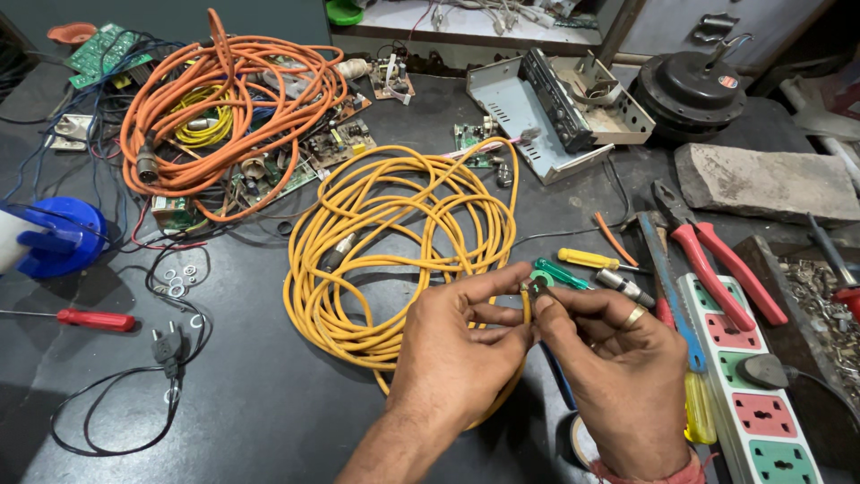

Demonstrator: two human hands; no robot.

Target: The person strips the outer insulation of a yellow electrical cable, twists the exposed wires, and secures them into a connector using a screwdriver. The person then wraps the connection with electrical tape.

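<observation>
Pinching a thin yellow cable end (526,300), both hands (537,358) meet.

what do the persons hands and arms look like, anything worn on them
Both forearms are bare, with no sleeves in view. The left hand wears nothing visible. The right hand has a gold-coloured ring on one finger and a reddish band around the wrist. No gloves or watch show.
</observation>
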